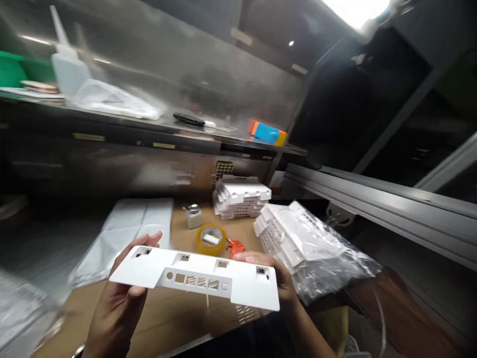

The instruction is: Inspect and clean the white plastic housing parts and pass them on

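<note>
Between my two hands is a white plastic housing (190,273), a long shell with square notches along its far edge and a recessed strip of round and square port holes. Wrapped round its left end is my left hand (124,293), thumb at the near edge and fingers behind. My right hand (278,273) grips the right end, with its fingers partly hidden behind the shell. Just beyond the housing lie a roll of yellow tape (201,241) and a small red-orange tool (235,247). A small whitish bottle with a metal top (194,217) stands farther back.
Similar white housings (242,196) are stacked at the back of the brown work surface (167,323). More housings (286,233) lie in clear plastic at right. White folded sheets (137,219) lie at left. A metal shelf (130,122) above holds a squeeze bottle (69,69) and a blue-orange box (266,133).
</note>
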`<state>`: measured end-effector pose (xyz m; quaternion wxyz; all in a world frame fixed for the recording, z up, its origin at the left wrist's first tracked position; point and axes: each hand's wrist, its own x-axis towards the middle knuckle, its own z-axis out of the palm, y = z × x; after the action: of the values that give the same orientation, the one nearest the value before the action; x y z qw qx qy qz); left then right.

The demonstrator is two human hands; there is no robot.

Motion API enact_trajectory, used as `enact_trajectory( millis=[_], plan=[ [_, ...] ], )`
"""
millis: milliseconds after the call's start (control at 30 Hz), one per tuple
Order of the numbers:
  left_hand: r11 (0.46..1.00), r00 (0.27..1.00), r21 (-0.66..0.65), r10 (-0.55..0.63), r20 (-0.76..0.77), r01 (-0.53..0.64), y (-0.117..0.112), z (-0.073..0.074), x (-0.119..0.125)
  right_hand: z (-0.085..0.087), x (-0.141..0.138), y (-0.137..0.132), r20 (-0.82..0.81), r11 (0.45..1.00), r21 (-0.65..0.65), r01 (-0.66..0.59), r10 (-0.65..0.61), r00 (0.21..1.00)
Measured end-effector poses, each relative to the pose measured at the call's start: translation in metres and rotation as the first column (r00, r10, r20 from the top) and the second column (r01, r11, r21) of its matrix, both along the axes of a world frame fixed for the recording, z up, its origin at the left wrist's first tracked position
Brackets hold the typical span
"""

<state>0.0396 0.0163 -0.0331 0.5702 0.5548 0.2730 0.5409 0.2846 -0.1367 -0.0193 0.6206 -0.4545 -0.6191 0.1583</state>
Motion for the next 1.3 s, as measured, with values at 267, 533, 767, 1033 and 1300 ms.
enact_trajectory(
  millis=[267, 533, 767, 1033, 1300],
  plan=[
    [0.975, 0.974, -0.013, 0.221, 0.051, -0.221, -0.001, -0.017, -0.08, -0.062, -0.06, 0.037, -0.117, 0.996, 0.005, 0.092, -0.09, 0.989],
    [0.944, 0.948, 0.085, 0.316, 0.042, -0.318, -0.002, -0.022, -0.089, -0.067, -0.08, 0.034, -0.132, 0.988, -0.022, 0.154, -0.156, 0.979],
    [0.968, 0.972, 0.089, 0.233, 0.022, -0.234, -0.012, -0.019, -0.073, -0.077, -0.061, 0.022, -0.075, 0.977, -0.099, 0.19, -0.198, 0.977],
    [0.985, 0.986, 0.057, 0.166, -0.01, -0.165, -0.019, -0.021, -0.069, -0.093, -0.047, 0.015, -0.028, 0.962, -0.181, 0.205, -0.213, 0.977],
    [0.986, 0.989, 0.098, 0.139, -0.052, -0.133, -0.021, -0.022, -0.069, -0.099, -0.04, 0.007, 0.001, 0.956, -0.189, 0.225, -0.229, 0.973]
  ],
)
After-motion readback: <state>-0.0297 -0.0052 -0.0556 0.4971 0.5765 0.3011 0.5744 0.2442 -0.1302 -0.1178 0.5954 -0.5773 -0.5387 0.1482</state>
